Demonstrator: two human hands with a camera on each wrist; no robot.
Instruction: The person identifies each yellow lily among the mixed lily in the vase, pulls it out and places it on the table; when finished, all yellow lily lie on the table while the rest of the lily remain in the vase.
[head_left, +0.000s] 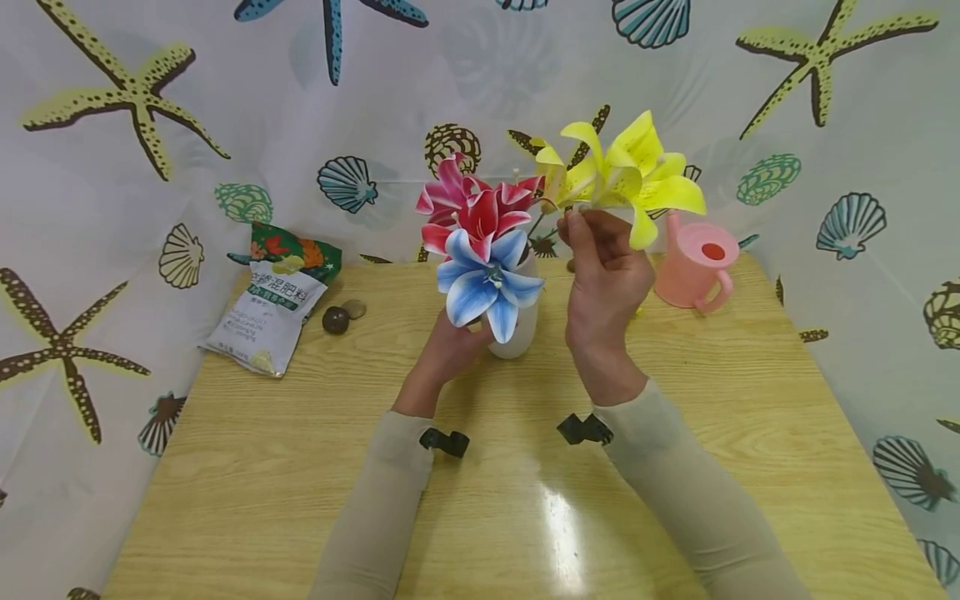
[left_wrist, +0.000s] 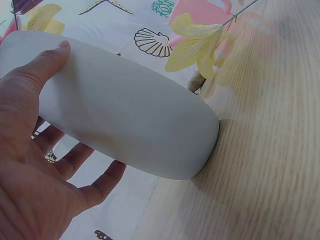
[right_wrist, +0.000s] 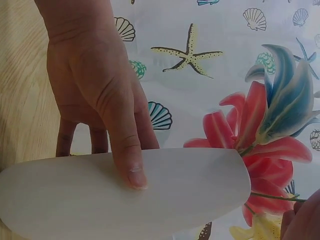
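A white vase [head_left: 517, 333] stands on the table with blue [head_left: 491, 279], red [head_left: 483, 212] and pink lilies [head_left: 447, 190] at its mouth. My left hand [head_left: 453, 346] grips its side, the thumb [left_wrist: 47, 62] along the near face and the fingers around the back. Beside the mouth, my right hand [head_left: 607, 275] pinches a green stem [right_wrist: 275, 197] that runs to the vase's opening. Yellow lilies [head_left: 637, 171] spread above the right fingers. In the left wrist view another yellow lily [left_wrist: 195, 47] lies low by the table; the right hand mostly hides it in the head view.
A pink watering can [head_left: 690, 267] stands at the back right. At the back left lie a green-and-white printed bag [head_left: 262, 312], a dark round stone [head_left: 336, 320] and a flatter stone [head_left: 355, 308]. A patterned cloth [head_left: 405, 108] hangs behind the table [head_left: 510, 517].
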